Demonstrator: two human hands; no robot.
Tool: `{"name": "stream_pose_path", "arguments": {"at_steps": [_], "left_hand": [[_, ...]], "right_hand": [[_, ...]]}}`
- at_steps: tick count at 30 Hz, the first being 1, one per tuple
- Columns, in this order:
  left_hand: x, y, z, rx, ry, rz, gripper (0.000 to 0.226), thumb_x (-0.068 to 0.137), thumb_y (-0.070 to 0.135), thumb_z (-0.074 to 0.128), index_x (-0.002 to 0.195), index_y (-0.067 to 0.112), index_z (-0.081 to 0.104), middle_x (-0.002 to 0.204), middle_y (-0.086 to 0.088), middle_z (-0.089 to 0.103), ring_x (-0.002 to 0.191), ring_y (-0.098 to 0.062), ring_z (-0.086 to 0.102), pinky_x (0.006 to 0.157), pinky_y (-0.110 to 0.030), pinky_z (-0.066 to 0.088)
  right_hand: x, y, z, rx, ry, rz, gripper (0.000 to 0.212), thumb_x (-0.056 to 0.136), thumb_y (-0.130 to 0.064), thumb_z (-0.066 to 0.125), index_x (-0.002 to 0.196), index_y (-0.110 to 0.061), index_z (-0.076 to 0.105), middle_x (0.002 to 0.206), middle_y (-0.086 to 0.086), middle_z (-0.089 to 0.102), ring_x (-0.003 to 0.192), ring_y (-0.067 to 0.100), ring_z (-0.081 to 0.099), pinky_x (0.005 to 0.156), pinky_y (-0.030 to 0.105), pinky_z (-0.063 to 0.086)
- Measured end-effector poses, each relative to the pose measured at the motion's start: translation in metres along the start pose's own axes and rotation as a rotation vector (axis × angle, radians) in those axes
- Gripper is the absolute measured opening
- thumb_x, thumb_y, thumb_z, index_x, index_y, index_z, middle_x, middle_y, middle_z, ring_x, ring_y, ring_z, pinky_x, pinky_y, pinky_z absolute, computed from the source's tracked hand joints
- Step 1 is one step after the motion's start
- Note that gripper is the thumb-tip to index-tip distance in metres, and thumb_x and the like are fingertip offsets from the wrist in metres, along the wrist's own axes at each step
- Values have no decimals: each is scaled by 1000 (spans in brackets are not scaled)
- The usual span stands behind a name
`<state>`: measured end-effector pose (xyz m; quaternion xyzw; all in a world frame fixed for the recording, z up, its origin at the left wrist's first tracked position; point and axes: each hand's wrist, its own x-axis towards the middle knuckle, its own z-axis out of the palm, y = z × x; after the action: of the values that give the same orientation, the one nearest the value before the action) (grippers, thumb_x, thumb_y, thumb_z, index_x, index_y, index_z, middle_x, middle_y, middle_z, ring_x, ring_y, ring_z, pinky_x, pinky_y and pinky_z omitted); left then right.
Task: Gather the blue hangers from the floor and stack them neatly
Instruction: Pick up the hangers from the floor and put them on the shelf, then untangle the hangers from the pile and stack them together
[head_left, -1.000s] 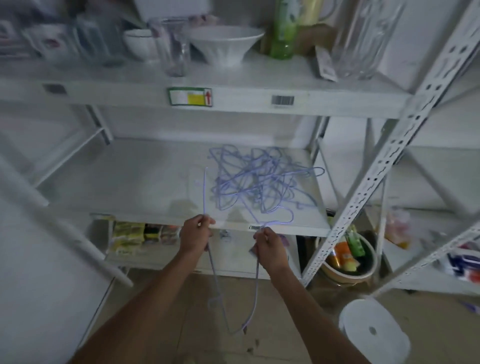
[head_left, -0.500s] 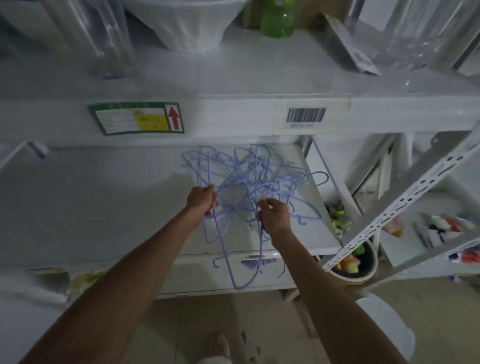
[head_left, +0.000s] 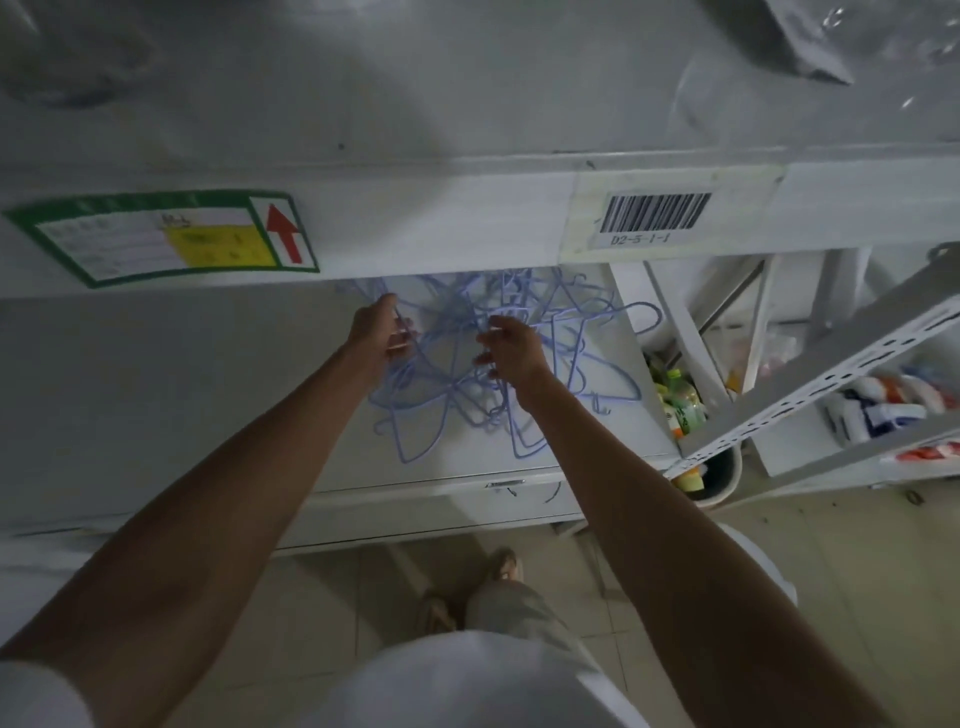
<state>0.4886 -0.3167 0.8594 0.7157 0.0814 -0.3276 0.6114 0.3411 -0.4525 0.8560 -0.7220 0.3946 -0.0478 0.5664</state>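
Observation:
A tangled pile of thin blue wire hangers (head_left: 576, 358) lies on the white middle shelf (head_left: 208, 395), partly hidden under the upper shelf's front edge. Both my arms reach into the pile. My left hand (head_left: 378, 332) is at the pile's left side, its fingers curled round blue wires. My right hand (head_left: 514, 351) is in the pile's middle, thumb and fingers bent round more wires. Two hanger loops (head_left: 415, 447) stick out of the pile toward the shelf's front edge.
The upper shelf's front edge (head_left: 467, 223) carries a green label and a barcode sticker, close above my hands. A slotted metal upright (head_left: 810, 395) slants at the right. A bucket of bottles (head_left: 691, 415) stands behind it. My feet stand on the tiled floor (head_left: 332, 597).
Both hands have moved forward from the shelf's front edge into the pile, carrying the hangers that hung below the shelf. Those hangers now lie on the shelf. The camera has moved closer.

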Motion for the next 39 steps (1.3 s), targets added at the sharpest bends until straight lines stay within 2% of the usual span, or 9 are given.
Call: {"name": "stream_pose_path", "arguments": {"at_steps": [2, 4, 6, 9, 14, 18, 25, 30, 39], "left_hand": [[2, 2, 0, 14, 11, 29, 28, 100, 33, 54, 82, 11, 56, 78, -5, 58, 59, -16, 65, 52, -28, 52], [4, 0, -3, 80, 51, 99, 28, 99, 32, 57, 105, 5, 60, 82, -5, 54, 59, -14, 60, 46, -24, 53], [-1, -6, -3, 143, 75, 190, 36, 99, 28, 57, 124, 3, 58, 97, -9, 52, 76, -19, 58, 62, -30, 54], [-25, -14, -5, 248, 117, 300, 20, 95, 27, 54, 100, 12, 66, 109, -21, 58, 104, -34, 62, 94, -43, 54], [-71, -29, 4, 448, 165, 395, 34, 85, 34, 48, 105, 12, 66, 125, -23, 63, 115, -33, 61, 97, -40, 47], [-100, -70, 32, 558, 200, 398, 34, 99, 27, 56, 128, 9, 62, 135, -16, 61, 126, -30, 57, 98, -31, 40], [-146, -150, 73, 989, 83, 320, 60, 100, 37, 54, 152, 12, 38, 153, -16, 47, 138, -31, 46, 111, -39, 39], [-157, -156, 62, 1250, 143, 295, 41, 102, 41, 42, 132, 15, 49, 123, -16, 67, 111, -32, 64, 92, -41, 51], [-100, -123, 72, 1542, 386, 544, 41, 95, 45, 50, 117, 13, 62, 101, -15, 74, 91, -34, 72, 75, -35, 51]], "right_hand": [[4, 5, -1, -91, -48, -50, 32, 107, -10, 42, 99, -14, 73, 65, -4, 60, 46, 8, 56, 43, 21, 40], [1, 11, 2, -110, -114, -54, 28, 105, -1, 49, 129, -2, 63, 85, -4, 60, 58, -2, 59, 53, 11, 44], [-6, 16, 8, -115, -127, -89, 46, 103, 6, 51, 148, 6, 44, 117, 9, 63, 82, 3, 62, 66, 7, 44], [-18, 20, 17, -163, -235, -162, 48, 104, -2, 51, 152, -6, 46, 145, 21, 55, 107, 20, 58, 80, 14, 44], [-35, 26, -2, -271, -245, -273, 47, 102, -15, 51, 148, -22, 53, 138, 22, 62, 95, 22, 63, 89, 32, 51], [-56, 43, -51, -293, -227, -303, 47, 102, -17, 51, 148, -23, 54, 148, 13, 56, 129, 31, 59, 103, 34, 47], [-72, 97, -104, -575, 31, -475, 38, 95, -18, 46, 131, -23, 58, 131, 4, 58, 121, 27, 57, 85, 40, 53], [-71, 122, -97, -422, 90, -403, 12, 98, -23, 49, 109, -20, 51, 115, 6, 58, 103, 34, 60, 73, 37, 45], [-42, 142, -77, -619, -44, -201, 32, 105, -37, 31, 111, -17, 54, 104, 7, 61, 103, 34, 64, 78, 34, 46]]}}
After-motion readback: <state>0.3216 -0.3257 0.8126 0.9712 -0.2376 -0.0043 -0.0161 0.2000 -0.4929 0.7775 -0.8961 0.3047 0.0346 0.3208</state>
